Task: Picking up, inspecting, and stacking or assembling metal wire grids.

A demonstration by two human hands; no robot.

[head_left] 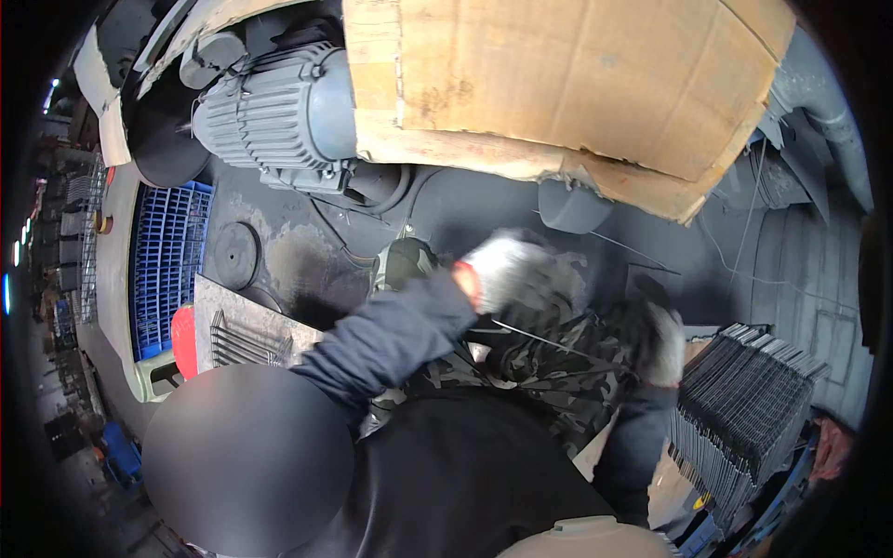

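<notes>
Handling a thin wire (535,340) over the lap, both gloved: left hand (507,270) and right hand (656,344) (grips blurred, cannot tell); next needs a steady pull.

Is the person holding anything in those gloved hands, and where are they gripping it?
A thin metal wire runs between the left hand and right hand. Both gloves are motion-blurred, so whether either actually grips it, and where, cannot be told.
</notes>
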